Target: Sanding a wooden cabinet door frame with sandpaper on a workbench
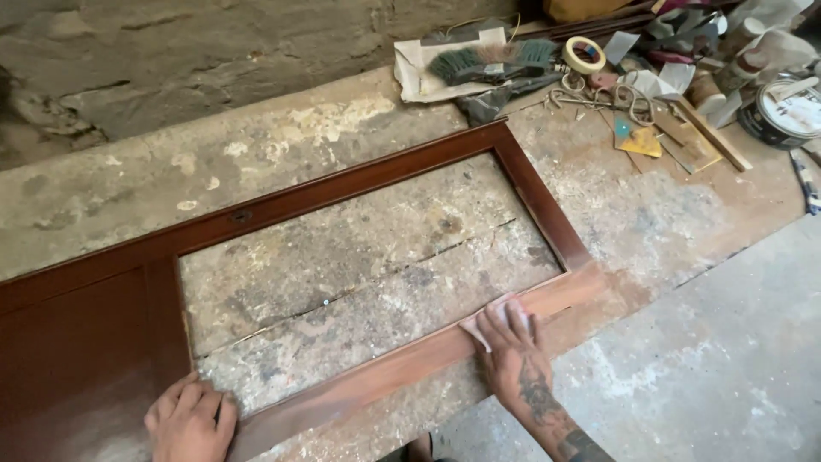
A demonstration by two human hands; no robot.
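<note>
Left hand: left hand (190, 422), nearest the camera at the bottom edge, lies flat and palm down on the near rail of the reddish-brown wooden door frame (359, 205), close to the corner where the solid lower panel begins; fingers loosely spread, pressing down, closed on nothing.
Right hand: right hand (511, 342), with a tattooed forearm, presses a small pale sheet of abrasive paper (496, 315) flat against the same rail; fingers extended over the sheet, holding it by pressure and not by a clenched grip.
Near rail: near rail (428, 351) of the frame runs diagonally from lower left to upper right; its surface under and beyond the right hand looks paler and duller than the glossy dark wood elsewhere.
Key relation: both hands rest on one rail, well apart along its long axis; the right hand lies nearer the pale, unrubbed-looking end at the far right corner, the left hand nearer the dark panel.
Frame opening: open rectangle shows the dusty, cracked grey stone floor (359, 265) beneath.
Background clutter: at upper right, well apart from both hands, lie a green-bristled brush (475, 62), a roll of beige masking tape (585, 54), a round metal tin with a pale lid (782, 111) and yellow paper scraps (640, 141).
</note>
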